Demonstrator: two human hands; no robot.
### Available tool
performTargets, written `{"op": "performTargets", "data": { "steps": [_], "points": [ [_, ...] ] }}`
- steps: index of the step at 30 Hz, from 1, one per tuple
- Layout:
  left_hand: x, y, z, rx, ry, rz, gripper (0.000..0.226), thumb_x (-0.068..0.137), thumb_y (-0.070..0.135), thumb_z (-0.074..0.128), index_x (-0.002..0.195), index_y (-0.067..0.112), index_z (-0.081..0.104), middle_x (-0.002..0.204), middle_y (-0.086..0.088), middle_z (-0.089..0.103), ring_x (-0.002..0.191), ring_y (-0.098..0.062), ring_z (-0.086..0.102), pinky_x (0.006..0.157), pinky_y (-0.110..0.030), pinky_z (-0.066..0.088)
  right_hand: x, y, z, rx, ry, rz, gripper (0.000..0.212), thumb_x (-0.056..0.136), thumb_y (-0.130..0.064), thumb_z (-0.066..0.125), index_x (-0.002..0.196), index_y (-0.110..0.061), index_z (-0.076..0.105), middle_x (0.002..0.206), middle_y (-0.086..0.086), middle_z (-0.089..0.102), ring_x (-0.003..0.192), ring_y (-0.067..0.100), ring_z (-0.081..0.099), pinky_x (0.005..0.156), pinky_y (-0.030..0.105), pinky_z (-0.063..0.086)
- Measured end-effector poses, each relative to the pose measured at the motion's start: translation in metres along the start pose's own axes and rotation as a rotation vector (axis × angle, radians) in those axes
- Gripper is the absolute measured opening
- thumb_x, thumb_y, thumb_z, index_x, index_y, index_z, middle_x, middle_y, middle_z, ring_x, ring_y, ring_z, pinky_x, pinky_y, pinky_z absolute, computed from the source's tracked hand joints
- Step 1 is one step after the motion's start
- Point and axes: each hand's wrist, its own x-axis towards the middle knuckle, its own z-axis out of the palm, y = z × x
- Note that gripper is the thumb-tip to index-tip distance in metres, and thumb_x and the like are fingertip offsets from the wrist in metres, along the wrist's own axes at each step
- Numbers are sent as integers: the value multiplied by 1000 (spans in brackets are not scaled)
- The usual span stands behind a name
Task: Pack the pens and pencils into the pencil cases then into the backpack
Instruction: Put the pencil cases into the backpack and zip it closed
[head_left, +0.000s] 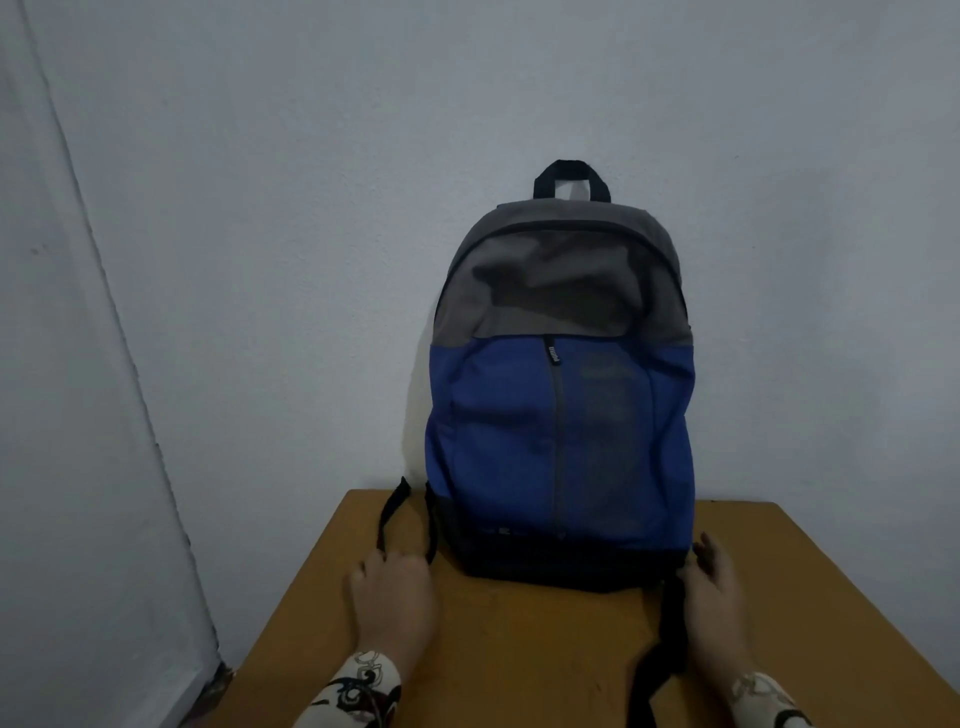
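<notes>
The backpack (561, 395) stands upright at the far end of the tabletop (519, 649) and leans with its back against the pale wall (260, 156); I think the wall keeps it from falling over. Its main zipper along the grey top looks closed, and the front pocket zipper too, so the bag seems not yet opened for packing, or already closed again; I cannot tell which. No pens, pencils or pencil cases are in view.

The two shoulder straps come out from under the bag toward the person. The left strap (389, 519) makes a loop at the left bottom corner, and the right strap (670, 644) runs down the tabletop toward the near edge.

The left hand (392, 597) rests just in front of the left corner, its fingers curled at the strap loop and probably holding it. The right hand (714, 587) is at the right bottom corner, fingers rather straight, touching the bag's side near the right strap. So the bag sits between both hands, perhaps to steady or turn it.
</notes>
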Motion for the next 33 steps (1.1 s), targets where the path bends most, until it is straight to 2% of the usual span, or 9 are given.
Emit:
{"op": "performTargets", "data": {
  "steps": [3, 5, 8, 13, 18, 23, 27, 30, 33],
  "points": [
    [-16, 7, -9, -79, -32, 54, 34, 92, 7, 36, 102, 25, 63, 103, 4, 63, 105, -18, 52, 89, -29, 37, -25, -1, -3, -119, -20, 28, 59, 94, -5, 49, 149, -13, 30, 149, 10, 39, 131, 30, 43, 102, 45, 41],
    [-24, 15, -8, -335, -76, 65, 32, 92, 9, 38, 105, 21, 65, 93, 3, 64, 90, -16, 60, 78, -26, 44, -45, -2, -4, -207, -59, 37, 60, 93, -7, 51, 148, -14, 30, 144, 8, 43, 123, 27, 48, 95, 44, 46],
    [-45, 31, -17, -661, -218, 101, 44, 97, 17, 45, 141, 18, 47, 123, -5, 62, 105, -19, 61, 84, -26, 52, -78, -3, -7, -331, -132, -12, 63, 89, -5, 56, 147, -11, 33, 143, 9, 45, 127, 27, 45, 106, 47, 41],
    [-84, 29, -40, -197, 41, 181, 53, 99, 27, 41, 150, 32, 28, 131, 0, 51, 117, -20, 42, 93, -29, 35, -128, -5, -18, -643, -200, -168, 48, 92, -24, 57, 139, -24, 45, 132, 1, 49, 123, 18, 42, 104, 30, 37],
    [-97, 17, -26, -155, -195, 97, 51, 97, 24, 39, 148, 27, 31, 126, -6, 52, 110, -21, 53, 92, -34, 47, -152, -14, -30, -911, -261, -263, 38, 91, -55, 46, 129, -48, 47, 130, -16, 45, 122, 8, 41, 101, 26, 33],
    [-94, 23, -10, -475, -295, 135, 25, 95, 13, 42, 111, 19, 60, 102, -3, 64, 82, -14, 61, 79, -35, 56, -154, -13, -31, -824, -343, -372, 42, 94, -39, 49, 136, -38, 46, 130, -17, 51, 120, 5, 44, 100, 20, 33],
    [-97, 44, -18, -932, -520, 83, 52, 97, 29, 55, 145, 19, 39, 124, -1, 55, 98, -13, 62, 87, -27, 53, -153, -11, -31, -757, -335, -402, 42, 94, -36, 53, 135, -34, 51, 129, -17, 56, 118, 5, 49, 97, 17, 33],
    [-98, 52, -14, -1044, -543, 19, 53, 94, 19, 54, 145, 15, 41, 128, -10, 59, 91, -14, 64, 86, -30, 53, -153, -10, -32, -719, -321, -404, 40, 94, -36, 52, 134, -31, 54, 125, -15, 59, 116, 5, 51, 99, 18, 37],
    [-105, 51, -14, -986, -570, 47, 48, 93, 17, 58, 140, 20, 48, 125, 2, 58, 107, -10, 60, 99, -30, 49, -153, -11, -31, -711, -302, -390, 37, 95, -35, 52, 132, -30, 55, 123, -14, 60, 115, 4, 51, 98, 17, 37]
  ]
}}
